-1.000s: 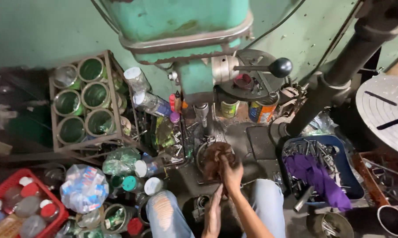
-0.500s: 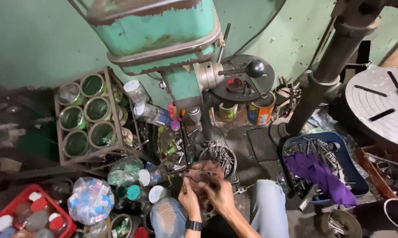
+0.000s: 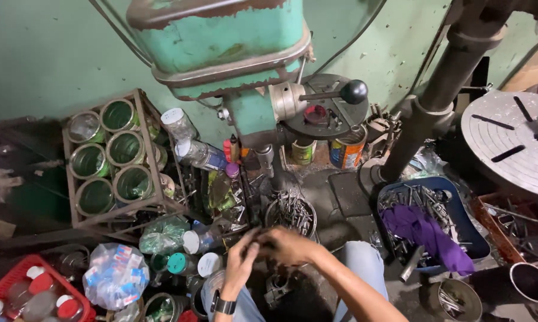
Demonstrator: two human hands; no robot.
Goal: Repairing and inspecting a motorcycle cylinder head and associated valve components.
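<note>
Left hand point(image 3: 240, 255), right hand point(image 3: 287, 244), fingertips meeting, bowl of bits point(image 3: 291, 213) just beyond

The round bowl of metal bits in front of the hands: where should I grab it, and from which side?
Judging by its shape, take the round bowl by its rim, from the near side, where both hands already are: the left hand and right hand meet just below it. The rim is bare there, while bottles and the drill press base crowd its far side. Loose bits fill it, so keep it level.
</note>
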